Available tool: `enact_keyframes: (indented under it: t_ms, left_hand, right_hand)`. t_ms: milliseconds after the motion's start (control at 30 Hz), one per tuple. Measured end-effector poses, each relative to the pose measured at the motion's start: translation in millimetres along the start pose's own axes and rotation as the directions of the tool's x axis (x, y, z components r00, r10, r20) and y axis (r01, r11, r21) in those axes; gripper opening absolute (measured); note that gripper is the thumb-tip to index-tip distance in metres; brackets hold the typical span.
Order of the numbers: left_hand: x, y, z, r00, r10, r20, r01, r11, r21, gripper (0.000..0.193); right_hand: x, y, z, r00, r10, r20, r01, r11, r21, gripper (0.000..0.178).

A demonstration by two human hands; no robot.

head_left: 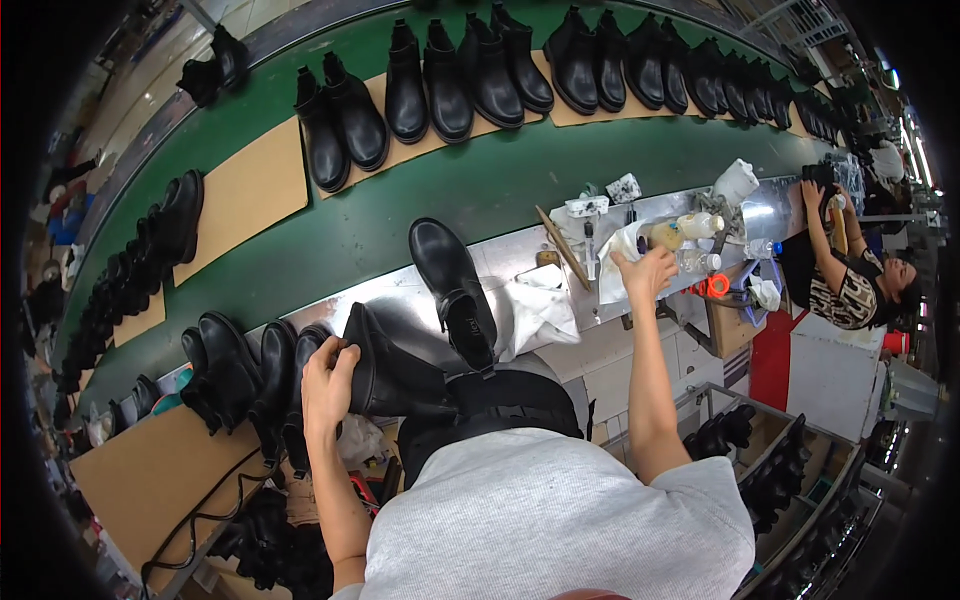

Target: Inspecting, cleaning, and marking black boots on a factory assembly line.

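Black ankle boot (395,372), smooth and softly shiny, sits tilted at the person's lap by the table's (385,288) near edge, just beside a second boot (440,260). The left hand (330,380) is clamped on it; whether the right hand (648,272), at a white cloth (612,286), grips anything, I cannot tell.

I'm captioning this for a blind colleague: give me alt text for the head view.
A person's left hand holds a black boot near their lap, while the right hand is over a white cloth on a metal bench. Beyond, more black boots line a green surface.
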State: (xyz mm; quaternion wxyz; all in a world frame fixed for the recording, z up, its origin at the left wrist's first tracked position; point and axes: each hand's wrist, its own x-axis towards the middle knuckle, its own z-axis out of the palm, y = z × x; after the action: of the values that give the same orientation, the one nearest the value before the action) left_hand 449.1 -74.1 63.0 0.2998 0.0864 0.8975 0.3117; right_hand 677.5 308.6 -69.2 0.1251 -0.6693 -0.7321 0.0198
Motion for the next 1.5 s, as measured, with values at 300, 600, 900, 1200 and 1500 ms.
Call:
enact_keyframes:
  t_ms: [300, 600, 900, 1200, 1500]
  left_hand:
    - [5.9, 7.4, 3.8, 1.0, 0.011, -0.007, -0.01, 0.998, 0.063, 0.039]
    - [2.4, 3.4, 9.7, 0.996, 0.058, -0.069, -0.061, 0.997, -0.046, 0.038]
    - [-0.8, 14.2, 17.4, 0.995, 0.012, -0.099, -0.017, 0.998, -0.053, 0.038]
    - [2.1, 22.4, 23.3, 0.995, -0.054, -0.088, 0.054, 0.998, 0.008, 0.038]
    - [0.5, 18.9, 20.3, 0.992, -0.078, -0.095, 0.085, 0.994, 0.074, 0.043]
  right_hand:
    - [17.8, 31.4, -26.5, 0.912, -0.388, 0.136, 0.306, 0.862, 0.405, 0.011]
    - [129.0, 104.3, 15.1, 0.988, 0.037, 0.147, -0.149, 0.03, 0.988, 0.015]
    - [229.7, 144.0, 58.2, 0.844, 0.217, 0.49, -0.479, -0.105, 0.872, 0.018]
    - [64.7, 67.3, 35.5, 0.851, -0.283, -0.441, 0.482, 0.755, 0.445, 0.054]
    - [228.2, 126.6, 69.7, 0.999, -0.011, 0.04, -0.022, 0.665, 0.747, 0.028]
